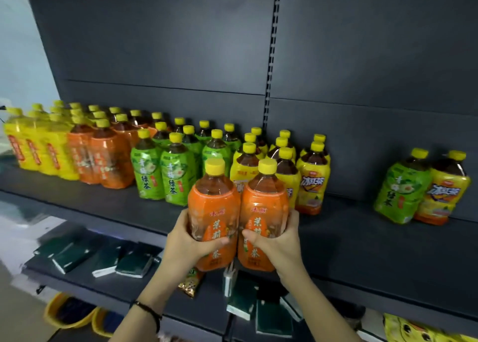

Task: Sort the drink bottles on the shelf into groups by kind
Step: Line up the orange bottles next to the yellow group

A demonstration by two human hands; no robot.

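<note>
My left hand [190, 240] grips an orange-labelled bottle [213, 204] and my right hand [278, 240] grips a second orange-labelled bottle [263, 202]. Both bottles are upright, side by side, held in front of the dark shelf [362, 243]. On the shelf stand groups with yellow caps: pale yellow bottles [38, 147] far left, orange bottles [103, 158], green-labelled bottles [165, 171], then yellow iced-tea bottles [311, 178]. Far right, a green bottle [399, 194] stands beside a yellow bottle [443, 191].
A lower shelf [144, 292] carries dark green packs [134, 265] and a snack packet [190, 282]. Yellow baskets [67, 313] sit at the bottom left. The shelf's dark back panel [181, 44] rises behind the bottles.
</note>
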